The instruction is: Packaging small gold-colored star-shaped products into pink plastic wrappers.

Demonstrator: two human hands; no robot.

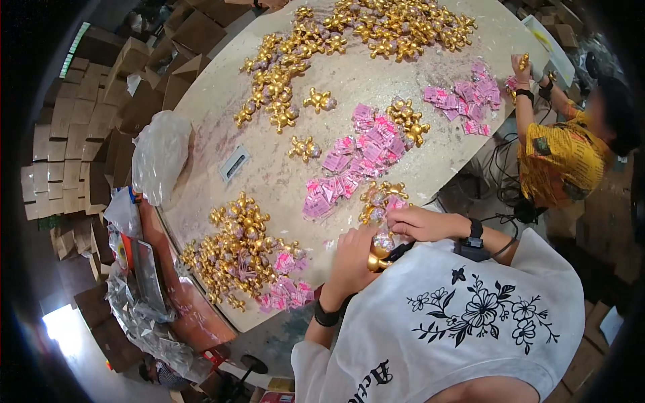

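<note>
At the table's near edge, my left hand [354, 257] wraps round a shiny gold bear figurine [381, 255] with a clear, glittery middle. My right hand [426, 223] is closed, its fingertips pinched together right at the figurine's upper side; what they pinch is hidden. Just beyond my hands lie a few more gold bears [376, 195], with a pink packet [396, 203] beside them. Farther up runs a heap of small pink packets [366, 149]. To the left of my left hand is a pile of gold bears [235, 252], with more pink packets [287, 293] at its near side.
A large heap of gold bears [403, 30] covers the table's [208, 127] far end. A co-worker in a yellow shirt [561, 161] handles a gold bear at the right edge, near other pink packets [463, 97]. A clear plastic bag [161, 154] hangs over the left edge; cardboard boxes [74, 134] stack beyond.
</note>
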